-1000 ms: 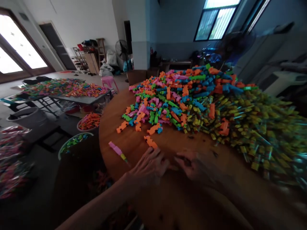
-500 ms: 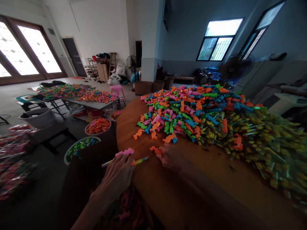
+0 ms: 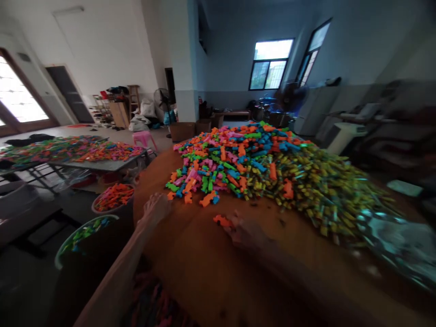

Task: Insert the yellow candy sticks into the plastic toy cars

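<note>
My right hand [image 3: 243, 230] is closed on an orange toy car [image 3: 223, 221], held low over the brown round table [image 3: 200, 254]. At the left front of the heap, my left hand [image 3: 157, 208] reaches out with its fingers spread, and I see nothing in it. Its fingertips are close to an orange piece [image 3: 170, 195] at the heap's edge; whether they touch is hard to tell. The heap of coloured toy cars [image 3: 218, 168], in orange, pink, green and blue, covers the far part of the table. Beside it lies a large pile of yellow pieces [image 3: 313, 186].
Left of the table stand a tub of orange pieces [image 3: 114, 198] and a tub of green and blue pieces [image 3: 85, 234]. A second table [image 3: 126, 164] farther left bears more coloured pieces. A clear plastic bag [image 3: 398, 245] lies at the right. Behind are a pink stool [image 3: 143, 136] and cardboard boxes [image 3: 183, 131].
My left hand has moved forward to the heap's edge; the pink toy and thin stick-like piece it held no longer show. My right hand still holds the orange car. The view has turned right.
</note>
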`<state>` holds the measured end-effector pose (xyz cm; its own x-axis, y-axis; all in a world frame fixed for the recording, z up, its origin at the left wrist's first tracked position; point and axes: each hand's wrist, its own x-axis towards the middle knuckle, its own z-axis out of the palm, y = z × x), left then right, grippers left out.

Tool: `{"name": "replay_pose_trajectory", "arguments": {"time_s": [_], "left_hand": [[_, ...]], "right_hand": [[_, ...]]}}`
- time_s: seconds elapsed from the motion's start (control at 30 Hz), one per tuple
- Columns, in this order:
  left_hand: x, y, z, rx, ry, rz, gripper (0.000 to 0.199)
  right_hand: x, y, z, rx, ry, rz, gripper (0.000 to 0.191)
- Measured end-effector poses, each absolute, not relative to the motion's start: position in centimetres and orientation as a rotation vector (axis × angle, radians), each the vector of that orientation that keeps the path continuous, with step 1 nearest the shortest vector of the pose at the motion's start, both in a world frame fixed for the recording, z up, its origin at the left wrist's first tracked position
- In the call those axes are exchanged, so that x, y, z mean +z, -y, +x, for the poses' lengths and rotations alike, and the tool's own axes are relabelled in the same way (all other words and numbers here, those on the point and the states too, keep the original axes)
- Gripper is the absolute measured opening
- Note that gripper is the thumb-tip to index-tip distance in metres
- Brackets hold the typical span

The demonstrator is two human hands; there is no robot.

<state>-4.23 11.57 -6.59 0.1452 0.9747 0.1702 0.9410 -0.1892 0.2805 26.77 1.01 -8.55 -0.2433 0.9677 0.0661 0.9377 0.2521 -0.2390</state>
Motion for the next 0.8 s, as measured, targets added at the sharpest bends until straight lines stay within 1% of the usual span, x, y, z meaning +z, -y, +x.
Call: {"name": "replay_pose_trajectory", "arguments": {"time_s": [0.07,0.2,0.27,0.37,0.47,0.63,0.8], "left_hand": [[-6.4,-11.8,-4.6,0.356,-1.996,2.270,0.025],[-6.2,-10.9,-4.7,0.202,-2.021,2.269,0.017],[-6.4,-9.8,-3.8,0.237,-1.928,2.310,0.017],[-7.0,-7.8,-1.0,0.331,-1.727,2.381,0.025],[-7.5,-6.5,2.8,0.359,-1.584,2.427,0.028],[-8.1,-6.2,7.6,0.438,-1.481,2.506,0.022],[-8.8,-6.6,8.8,0.445,-1.468,2.535,0.020]], "right_hand": [[-8.8,-0.4,28.8,0.205,2.276,-1.796,0.029],[-9.5,0.5,32.2,0.206,2.213,-1.788,0.026],[-9.4,0.3,33.4,0.199,2.190,-1.777,0.028],[-8.2,-1.1,34.5,0.155,2.129,-1.879,0.034],[-6.7,-3.4,35.0,0.130,2.051,-2.006,0.033],[-5.9,-5.8,35.0,0.182,2.040,-2.014,0.026],[-6.9,-5.8,34.7,0.206,2.021,-2.011,0.029]]}}
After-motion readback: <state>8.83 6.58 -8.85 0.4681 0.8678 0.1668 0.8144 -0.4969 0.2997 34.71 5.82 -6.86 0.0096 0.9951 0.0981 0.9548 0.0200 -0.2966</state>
